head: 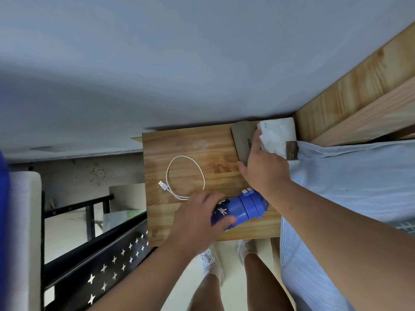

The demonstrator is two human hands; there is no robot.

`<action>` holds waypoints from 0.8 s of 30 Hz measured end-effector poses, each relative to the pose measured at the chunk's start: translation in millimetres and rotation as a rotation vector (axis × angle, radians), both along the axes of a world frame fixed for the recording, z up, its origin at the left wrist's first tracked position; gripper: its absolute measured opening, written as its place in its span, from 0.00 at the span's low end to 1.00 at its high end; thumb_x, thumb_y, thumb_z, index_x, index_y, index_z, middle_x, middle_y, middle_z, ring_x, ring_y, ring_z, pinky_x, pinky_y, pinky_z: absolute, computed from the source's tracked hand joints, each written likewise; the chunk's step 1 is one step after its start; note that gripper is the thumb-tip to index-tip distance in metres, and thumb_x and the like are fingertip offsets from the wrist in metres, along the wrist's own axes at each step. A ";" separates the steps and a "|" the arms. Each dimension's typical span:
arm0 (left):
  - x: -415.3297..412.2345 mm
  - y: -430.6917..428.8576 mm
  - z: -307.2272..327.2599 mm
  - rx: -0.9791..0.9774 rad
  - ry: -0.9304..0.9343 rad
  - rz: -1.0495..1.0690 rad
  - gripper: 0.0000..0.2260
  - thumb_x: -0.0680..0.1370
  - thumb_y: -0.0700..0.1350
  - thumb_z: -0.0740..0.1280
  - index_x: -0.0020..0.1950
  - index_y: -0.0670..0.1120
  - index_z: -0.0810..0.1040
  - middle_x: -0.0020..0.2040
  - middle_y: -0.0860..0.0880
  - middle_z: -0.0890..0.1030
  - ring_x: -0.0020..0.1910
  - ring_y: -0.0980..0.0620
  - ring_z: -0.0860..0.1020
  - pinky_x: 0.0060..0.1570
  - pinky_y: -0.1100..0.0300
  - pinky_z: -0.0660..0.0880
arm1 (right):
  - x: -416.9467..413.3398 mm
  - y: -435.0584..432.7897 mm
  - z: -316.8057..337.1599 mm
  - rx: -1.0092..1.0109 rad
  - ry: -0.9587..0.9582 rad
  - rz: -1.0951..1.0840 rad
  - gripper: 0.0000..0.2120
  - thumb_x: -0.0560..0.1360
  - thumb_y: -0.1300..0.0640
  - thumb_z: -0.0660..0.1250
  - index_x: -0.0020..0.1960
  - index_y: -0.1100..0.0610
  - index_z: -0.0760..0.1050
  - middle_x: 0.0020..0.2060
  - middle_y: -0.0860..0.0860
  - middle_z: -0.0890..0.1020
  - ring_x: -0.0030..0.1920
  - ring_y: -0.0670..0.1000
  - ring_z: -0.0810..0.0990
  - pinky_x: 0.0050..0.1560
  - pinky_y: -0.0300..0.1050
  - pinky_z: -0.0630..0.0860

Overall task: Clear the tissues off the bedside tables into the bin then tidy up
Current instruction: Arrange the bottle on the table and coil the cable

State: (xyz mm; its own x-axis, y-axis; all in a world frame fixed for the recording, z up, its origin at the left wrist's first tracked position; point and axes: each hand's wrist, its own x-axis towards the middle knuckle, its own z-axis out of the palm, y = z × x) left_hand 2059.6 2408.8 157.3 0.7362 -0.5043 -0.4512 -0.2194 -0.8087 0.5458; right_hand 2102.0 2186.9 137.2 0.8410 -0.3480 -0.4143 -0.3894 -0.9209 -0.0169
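Pale blue-grey wall fills the upper part of the view, and below it sits a wooden bedside table [202, 151] pushed into the corner beside a bed with a light blue sheet [350, 180] and a pine headboard [359, 86]. Looking down, I see my own bare legs and white shoes [212, 259] on the floor in front of the table. On the tabletop a blue water bottle [242, 209] lies on its side with its lid toward the bed; my left hand [197, 221] is wrapped around its lower half, fingers closed on it. Just behind the bottle a white USB cable [184, 176] lies in a loose loop, its plug at the left. At the back right corner a grey-brown notebook [241, 140] rests flat, and touching it on the bed side is a white pack of tissues [278, 135] with crumpled tissue at the top. My right hand [262, 169] lies spread over the notebook's near edge, fingers apart, fingertips touching the tissues. To the left stands a black metal frame with star cut-outs [107, 272].
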 end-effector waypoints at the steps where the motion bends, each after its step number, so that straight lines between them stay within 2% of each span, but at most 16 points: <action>1: -5.6 -6.1 0.7 0.025 0.028 -0.080 0.34 0.72 0.74 0.62 0.73 0.59 0.71 0.63 0.59 0.76 0.61 0.56 0.73 0.57 0.59 0.72 | -0.3 0.3 0.5 0.019 -0.005 0.012 0.46 0.80 0.39 0.63 0.84 0.59 0.41 0.30 0.50 0.76 0.27 0.52 0.72 0.26 0.41 0.59; 3: -14.8 -16.2 -2.7 0.144 -0.004 -0.257 0.44 0.70 0.76 0.62 0.81 0.58 0.59 0.70 0.57 0.73 0.67 0.53 0.71 0.64 0.54 0.72 | 0.2 -0.4 1.1 0.080 0.004 0.055 0.42 0.81 0.42 0.62 0.85 0.54 0.43 0.27 0.48 0.71 0.25 0.49 0.68 0.25 0.41 0.60; 5: -19.3 -22.9 -9.1 0.261 -0.095 -0.329 0.44 0.74 0.68 0.67 0.84 0.55 0.52 0.72 0.53 0.72 0.69 0.48 0.71 0.65 0.49 0.71 | 1.3 -5.0 2.1 0.126 0.002 0.076 0.39 0.82 0.41 0.63 0.84 0.48 0.46 0.28 0.48 0.70 0.29 0.50 0.72 0.29 0.43 0.66; 8: -16.6 -26.6 -16.7 0.375 -0.127 -0.309 0.38 0.77 0.57 0.69 0.83 0.54 0.55 0.69 0.52 0.76 0.66 0.46 0.75 0.56 0.50 0.73 | 0.5 -13.8 10.0 0.201 0.008 0.073 0.36 0.82 0.41 0.62 0.84 0.46 0.50 0.31 0.48 0.73 0.38 0.54 0.77 0.37 0.46 0.73; 10: -13.2 -24.7 -16.2 0.353 -0.068 -0.250 0.34 0.75 0.56 0.69 0.79 0.55 0.60 0.65 0.54 0.77 0.62 0.48 0.77 0.48 0.53 0.73 | -0.9 -22.4 16.2 0.306 -0.001 -0.005 0.31 0.82 0.42 0.61 0.82 0.46 0.58 0.41 0.50 0.82 0.48 0.57 0.82 0.45 0.49 0.78; 12: -8.2 -19.9 -11.1 0.291 -0.011 -0.164 0.31 0.73 0.56 0.71 0.73 0.57 0.63 0.61 0.56 0.77 0.58 0.50 0.78 0.43 0.56 0.72 | 0.0 -36.1 24.2 0.430 -0.023 -0.151 0.23 0.81 0.43 0.61 0.74 0.47 0.73 0.56 0.52 0.86 0.58 0.58 0.82 0.56 0.52 0.80; 14: -3.5 -12.6 -1.9 0.195 0.019 -0.065 0.30 0.70 0.58 0.73 0.68 0.61 0.64 0.55 0.59 0.76 0.52 0.53 0.78 0.40 0.57 0.73 | -1.0 -50.4 31.3 0.539 -0.015 -0.259 0.17 0.79 0.44 0.61 0.62 0.46 0.81 0.53 0.51 0.87 0.54 0.56 0.84 0.56 0.52 0.81; 16: 1.2 -7.0 8.3 0.057 0.064 0.075 0.31 0.66 0.61 0.74 0.66 0.64 0.65 0.49 0.62 0.76 0.44 0.58 0.78 0.36 0.61 0.72 | -6.3 -59.5 37.6 0.636 -0.002 -0.335 0.15 0.79 0.45 0.61 0.57 0.48 0.83 0.48 0.49 0.87 0.50 0.55 0.85 0.55 0.54 0.82; 18: 8.4 -6.2 16.9 -0.101 0.114 0.237 0.33 0.65 0.60 0.76 0.66 0.65 0.65 0.47 0.62 0.79 0.40 0.61 0.80 0.35 0.63 0.73 | -11.3 -61.5 41.4 0.680 0.000 -0.363 0.14 0.79 0.47 0.61 0.56 0.48 0.83 0.46 0.49 0.87 0.49 0.54 0.86 0.55 0.57 0.83; 21: 28.1 -16.7 23.3 -0.395 0.136 0.467 0.31 0.66 0.52 0.81 0.61 0.66 0.69 0.51 0.61 0.81 0.45 0.56 0.83 0.38 0.61 0.82 | -15.6 -54.2 43.0 0.665 0.000 -0.375 0.14 0.79 0.46 0.61 0.54 0.49 0.83 0.44 0.49 0.87 0.47 0.54 0.85 0.54 0.58 0.83; 24: 53.8 -35.3 24.5 -0.544 0.105 0.598 0.32 0.66 0.50 0.83 0.62 0.67 0.71 0.54 0.62 0.83 0.50 0.57 0.85 0.44 0.67 0.81 | -21.5 -44.1 39.6 0.702 0.016 -0.453 0.13 0.79 0.47 0.60 0.51 0.50 0.82 0.43 0.50 0.86 0.46 0.56 0.85 0.51 0.58 0.83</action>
State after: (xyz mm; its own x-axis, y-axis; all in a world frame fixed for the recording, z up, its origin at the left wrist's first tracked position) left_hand 2113.4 2373.5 181.8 0.9180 -0.2076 -0.3380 0.2397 -0.3887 0.8897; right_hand 2080.6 2142.9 176.8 0.6737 -0.3077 -0.6719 -0.7247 -0.4530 -0.5192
